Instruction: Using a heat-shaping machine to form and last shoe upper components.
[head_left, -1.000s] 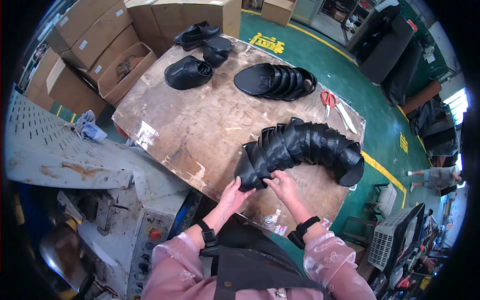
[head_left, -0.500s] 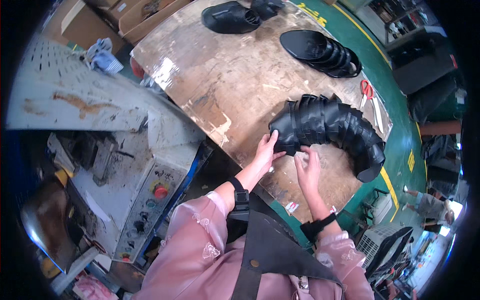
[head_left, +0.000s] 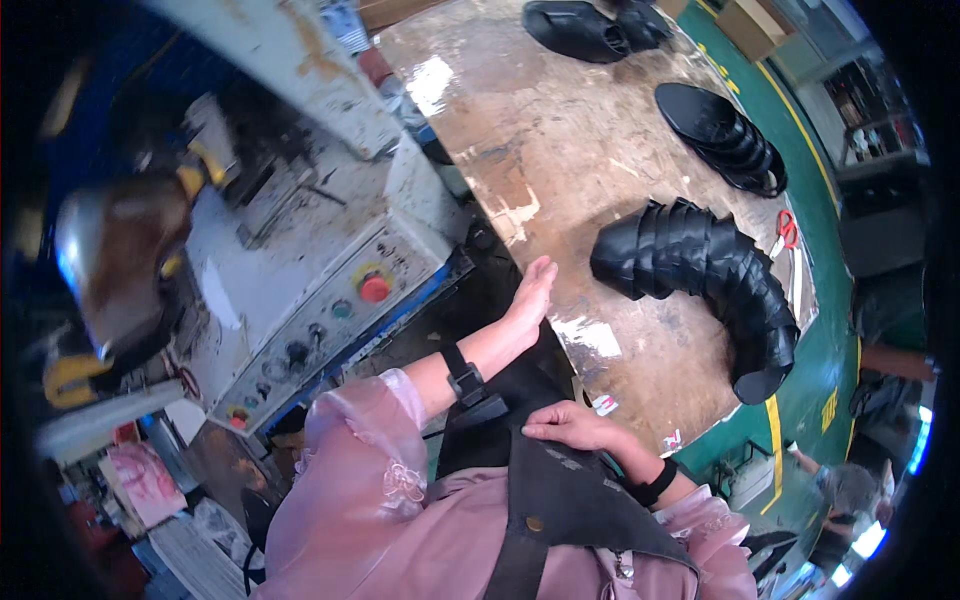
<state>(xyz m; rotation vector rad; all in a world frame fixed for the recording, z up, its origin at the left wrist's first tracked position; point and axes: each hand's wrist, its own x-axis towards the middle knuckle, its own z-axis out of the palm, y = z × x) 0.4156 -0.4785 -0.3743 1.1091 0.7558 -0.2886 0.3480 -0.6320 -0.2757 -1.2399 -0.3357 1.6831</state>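
On the worn table lies a curved, overlapping row of black shoe uppers (head_left: 690, 255), fanned toward the right. My left hand (head_left: 530, 303) is beside the table's near left edge, fingers stretched out, holding nothing and apart from the uppers. My right hand (head_left: 577, 426) is closed low in front of my dark apron (head_left: 590, 480), its fingers drawn together. Whether anything is between those fingers is hidden.
The wooden table (head_left: 560, 150) also bears a second stack of black uppers (head_left: 722, 140), a black shoe piece (head_left: 575, 32) and red-handled scissors (head_left: 786, 230). To the left stands a machine with a control panel (head_left: 320, 330) and a red button (head_left: 374, 288).
Both hands have left the row of uppers and drawn back toward me. My right hand has come down before the apron. The view has swung left, showing more of the machine.
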